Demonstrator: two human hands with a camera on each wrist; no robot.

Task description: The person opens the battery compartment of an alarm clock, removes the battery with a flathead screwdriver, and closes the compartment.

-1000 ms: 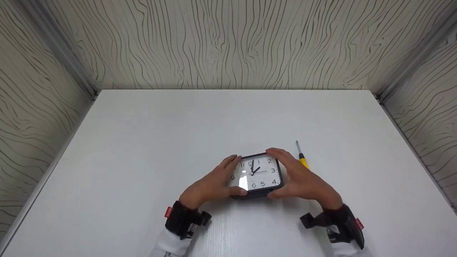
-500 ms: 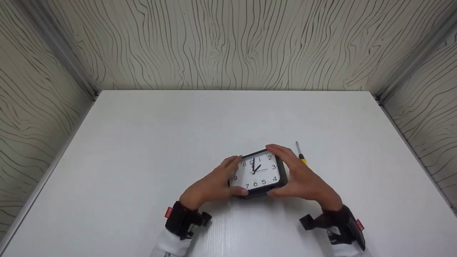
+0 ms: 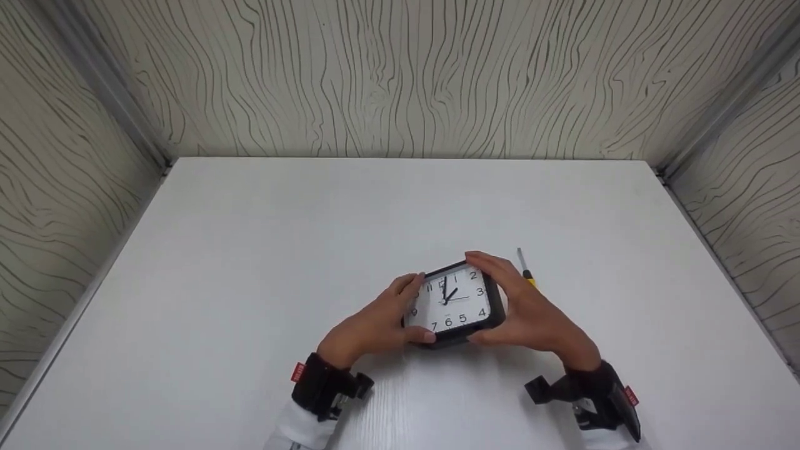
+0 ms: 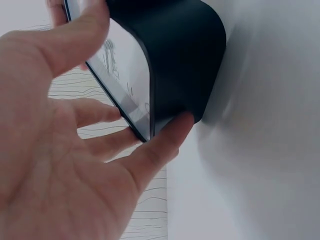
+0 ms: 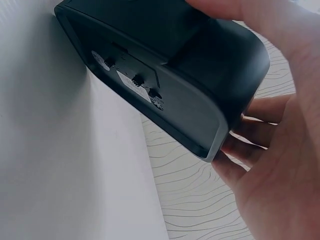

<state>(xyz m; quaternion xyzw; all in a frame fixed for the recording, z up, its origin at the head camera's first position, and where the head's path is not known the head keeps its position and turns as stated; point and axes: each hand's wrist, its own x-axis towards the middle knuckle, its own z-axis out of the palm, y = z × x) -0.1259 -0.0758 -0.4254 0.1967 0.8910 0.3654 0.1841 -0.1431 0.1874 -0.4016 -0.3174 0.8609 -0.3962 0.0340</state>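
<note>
- Fingers of left hand (image 3: 373,322) curled round left end of black clock (image 3: 454,306); thumb at lower rim, fingertips at top rim.
- Right hand (image 3: 534,315) clamped on the opposite end: thumb under lower rim, fingers over upper right corner.
- Clock at lower centre of frame, dial toward head view, tilted, right end raised off desk (image 3: 281,225). Left end touching desk or not: can't tell.
- Right wrist view shows its back: small knobs (image 5: 137,80), white label (image 5: 129,82).
- Judgement: even pressure both ends, thumbs on rim not dial, wrists turning together, palms off knobs. Slack on one side would probably let it twist.
- Screwdriver (image 3: 527,274) just beyond right hand, handle partly hidden; swinging rightward could knock it.
- Room: desk surface runs well left of hands and up to back edge; patterned wall panel (image 3: 375,75) behind, upper frame. Side edges well apart from both hands.
</note>
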